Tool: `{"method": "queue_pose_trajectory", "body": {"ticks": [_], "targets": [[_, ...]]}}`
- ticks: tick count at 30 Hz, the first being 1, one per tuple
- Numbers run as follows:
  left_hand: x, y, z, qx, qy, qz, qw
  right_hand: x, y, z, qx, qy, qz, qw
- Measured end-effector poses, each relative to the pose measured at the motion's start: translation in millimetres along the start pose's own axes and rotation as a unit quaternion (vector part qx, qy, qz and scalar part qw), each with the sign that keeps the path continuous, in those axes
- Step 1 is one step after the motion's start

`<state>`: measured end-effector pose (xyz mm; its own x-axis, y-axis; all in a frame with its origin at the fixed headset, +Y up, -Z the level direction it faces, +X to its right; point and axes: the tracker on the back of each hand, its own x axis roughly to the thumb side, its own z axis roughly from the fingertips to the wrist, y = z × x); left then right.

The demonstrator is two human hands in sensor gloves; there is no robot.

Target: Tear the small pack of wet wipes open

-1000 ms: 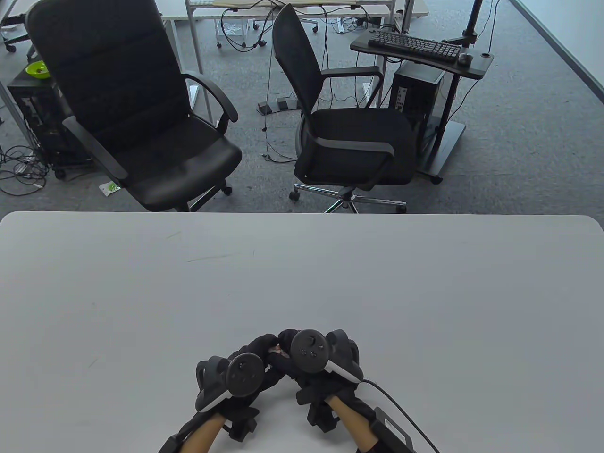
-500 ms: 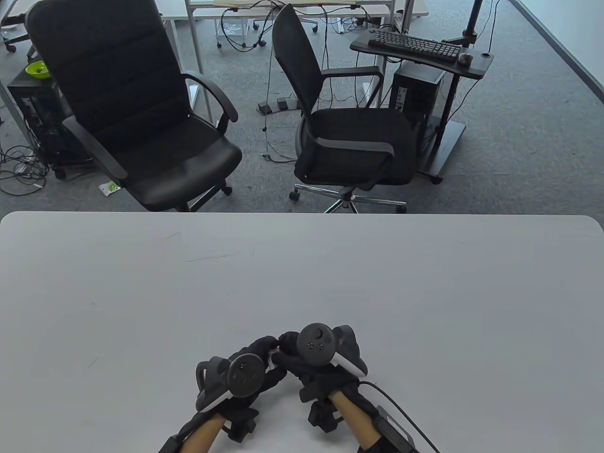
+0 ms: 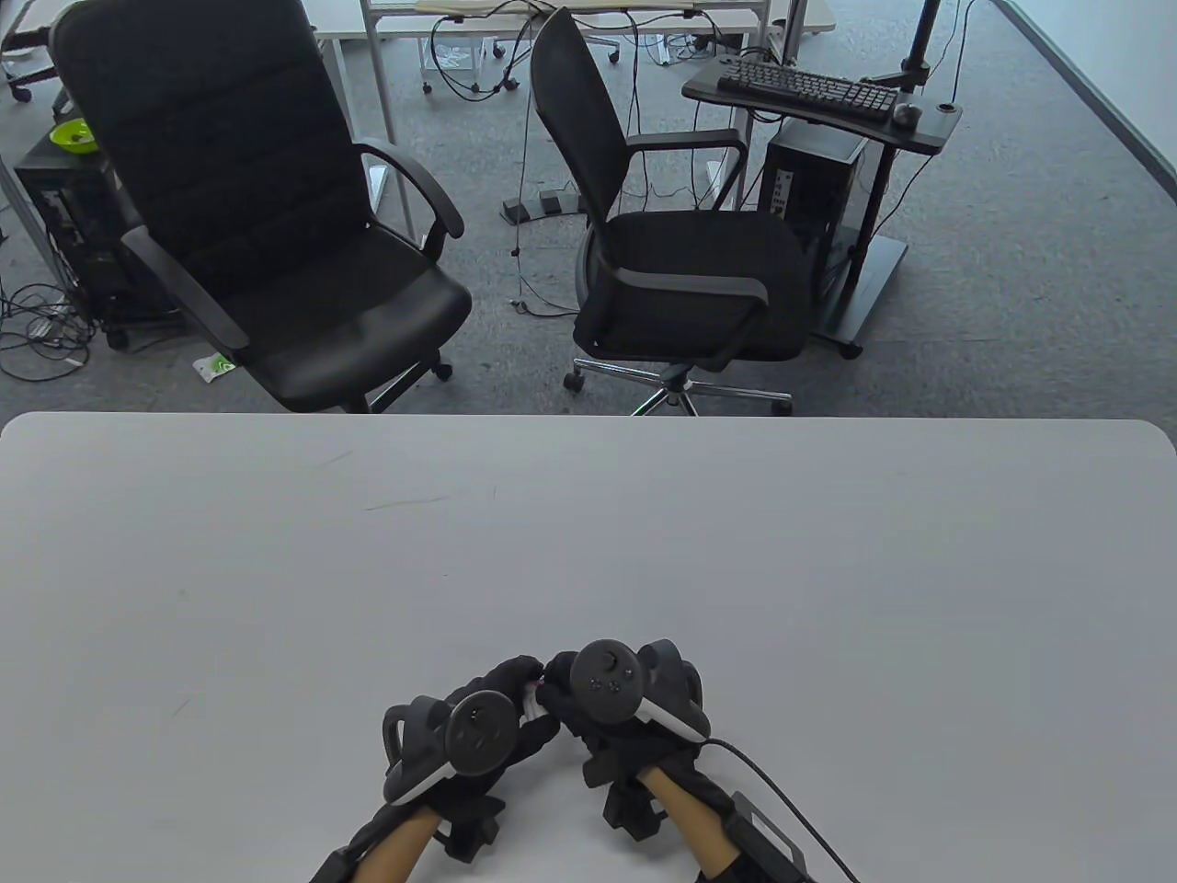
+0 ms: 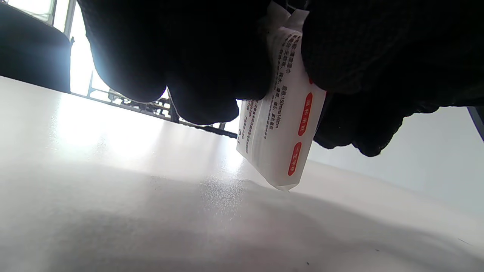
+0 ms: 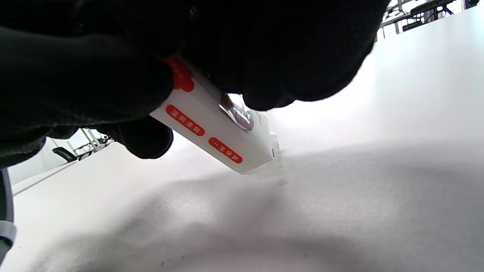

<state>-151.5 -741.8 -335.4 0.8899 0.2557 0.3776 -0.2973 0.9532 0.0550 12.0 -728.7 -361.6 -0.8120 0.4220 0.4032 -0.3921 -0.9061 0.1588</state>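
Observation:
A small white pack of wet wipes (image 4: 281,128) with red labels and printed text hangs between both gloved hands just above the white table (image 3: 588,533); its lower corner is near the surface. My left hand (image 3: 515,690) grips its upper part from the left. My right hand (image 3: 556,690) grips it from the right. In the right wrist view the pack (image 5: 215,136) slants down from the fingers. In the table view only a sliver of the pack (image 3: 533,704) shows between the fingertips. The top edge of the pack is hidden by the fingers.
Both hands are near the table's front edge at the middle. Two black office chairs (image 3: 276,230) (image 3: 680,248) stand beyond the far edge. A cable (image 3: 782,800) trails from my right wrist toward the bottom right.
My right hand rose and tilted slightly half a second ago, then came back down close to its first position. The left hand has hardly moved. Both still hold the pack.

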Motion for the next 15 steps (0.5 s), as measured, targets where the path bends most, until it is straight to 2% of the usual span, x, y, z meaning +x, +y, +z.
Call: {"method": "queue_pose_trajectory", "body": {"ticks": [7, 15], "targets": [[-2, 1, -2, -0.022, 0.002, 0.002, 1.0, 3, 0, 1, -0.017, -0.012, 0.022, 1.0], [-9, 4, -3, -0.025, 0.011, 0.028, 0.999, -11, -5, -2, -0.015, -0.003, -0.032, 0.999]]}}
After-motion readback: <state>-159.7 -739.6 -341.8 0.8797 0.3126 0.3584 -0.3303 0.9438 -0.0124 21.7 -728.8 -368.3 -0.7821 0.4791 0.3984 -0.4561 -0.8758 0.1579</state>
